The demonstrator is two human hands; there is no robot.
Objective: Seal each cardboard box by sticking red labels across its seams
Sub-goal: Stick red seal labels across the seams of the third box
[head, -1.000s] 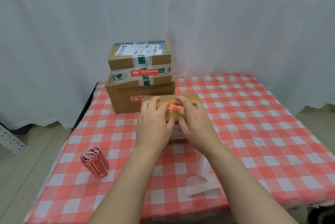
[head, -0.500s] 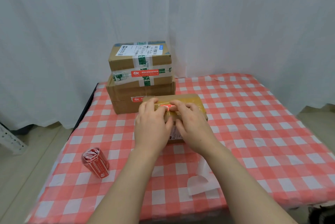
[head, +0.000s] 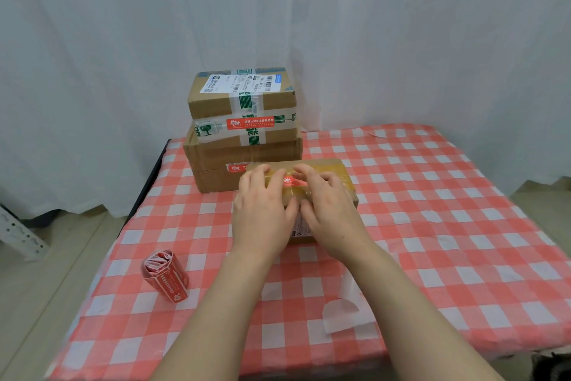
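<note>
The red label (head: 292, 180) lies across the top of the small box (head: 329, 168), which sits about mid-table, nearer the far edge. Both hands are on it. The left hand (head: 262, 210) is spread flat over the left part of the top, and the right hand (head: 332, 210) has its fingers slightly bent, the tips pressing on the label, with both thumbs down on the near face. Neither hand pinches anything. I'd say this is the smoothing step: the label is placed and is being rubbed down over the seam. Just behind, touching or nearly so, two bigger boxes (head: 216, 176) are stacked by the far left corner, each already showing a red label. A label roll (head: 165, 275) lies near the left edge, and a peeled backing strip (head: 340, 314) lies toward the near edge of the table (head: 463, 226). Next, I'd guess, the ends need pressing flat, then the box turned or set aside and a fresh label peeled from the roll.
</note>
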